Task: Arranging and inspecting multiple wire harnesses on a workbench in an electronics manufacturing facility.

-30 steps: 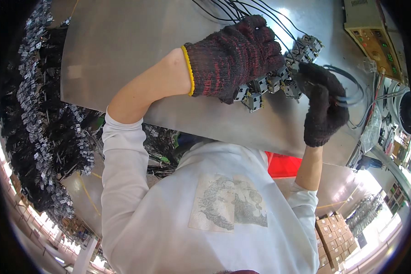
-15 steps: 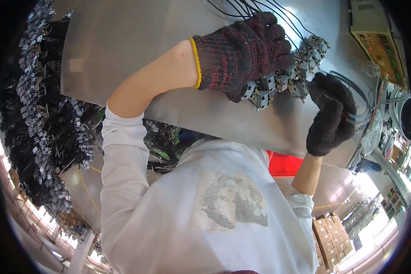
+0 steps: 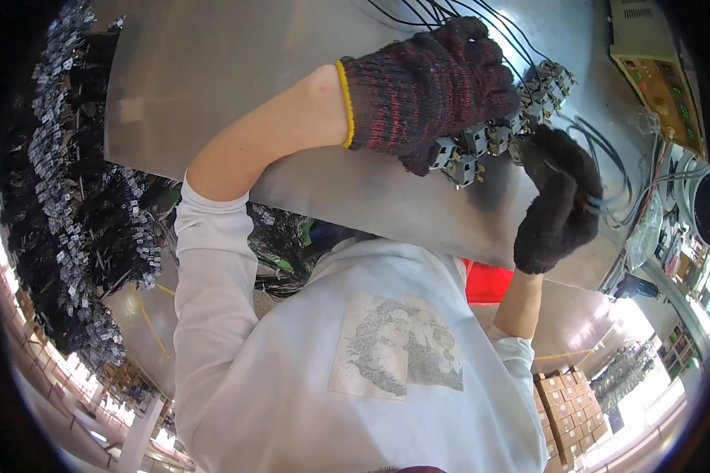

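Observation:
My left hand (image 3: 442,87), in a dark red-and-black knit glove with a yellow cuff, is closed over a row of small silver metal connectors (image 3: 475,142). Its fingertips and the near ends of several connectors are hidden beneath the glove. Thin black cables (image 3: 438,12) run from the row toward the far edge. My right hand (image 3: 560,197), in a black glove, is closed beside the right side of the row, its fingertips close to a connector. Looped grey cables (image 3: 625,177) come out of its grip; whatever its fingertips pinch cannot be made out.
The metal tabletop (image 3: 213,102) carries the connectors. A beige instrument with green lit digits (image 3: 659,83) stands at the far right, near a clear plastic bag (image 3: 647,232). Bundles of black cables with metal ends (image 3: 59,189) hang at the left. Stacked cartons (image 3: 572,406) stand behind me.
My left hand and the connectors have shifted slightly to the right. My right hand has moved left, closer to the row, drawing the grey cables along.

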Motion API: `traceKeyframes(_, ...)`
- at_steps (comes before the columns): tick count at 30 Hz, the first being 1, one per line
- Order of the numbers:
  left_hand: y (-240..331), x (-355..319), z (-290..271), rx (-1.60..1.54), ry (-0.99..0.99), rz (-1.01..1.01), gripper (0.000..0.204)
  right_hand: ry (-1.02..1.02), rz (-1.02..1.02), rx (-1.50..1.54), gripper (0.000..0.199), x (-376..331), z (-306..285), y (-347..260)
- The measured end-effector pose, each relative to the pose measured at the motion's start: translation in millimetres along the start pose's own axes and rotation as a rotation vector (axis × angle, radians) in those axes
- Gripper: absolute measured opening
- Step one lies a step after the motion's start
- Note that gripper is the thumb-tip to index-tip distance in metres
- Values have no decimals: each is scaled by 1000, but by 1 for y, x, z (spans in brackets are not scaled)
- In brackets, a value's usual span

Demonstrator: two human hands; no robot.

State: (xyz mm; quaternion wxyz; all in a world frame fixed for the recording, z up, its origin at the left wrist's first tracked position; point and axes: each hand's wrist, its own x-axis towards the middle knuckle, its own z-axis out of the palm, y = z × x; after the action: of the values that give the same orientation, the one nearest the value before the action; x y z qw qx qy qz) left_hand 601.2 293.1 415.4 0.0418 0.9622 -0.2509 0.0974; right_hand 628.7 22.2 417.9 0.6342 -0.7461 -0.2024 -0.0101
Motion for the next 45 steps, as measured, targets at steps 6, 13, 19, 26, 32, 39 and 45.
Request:
traceKeyframes(6,0,4,1,0,5,-14,88,-70,-6,100,36,-2,9,-3)
traceKeyframes(13,-1,7,2,11,19,-26,86,-72,4,-57,42,-1,11,0)
traceKeyframes(19,2,5,0,3,32,-51,84,-26,11,143,38,4,13,-11)
traceKeyframes(26,3,11,4,0,51,-51,82,-44,47,-27,41,10,14,3)
traceKeyframes(32,4,16,10,-3,90,-65,80,-149,-9,-17,48,25,0,18)
traceKeyframes(39,2,18,14,-6,125,-65,78,-49,-77,-90,34,28,-9,10)
traceKeyframes(45,4,20,14,-10,135,-72,77,-23,54,117,33,25,-1,11)
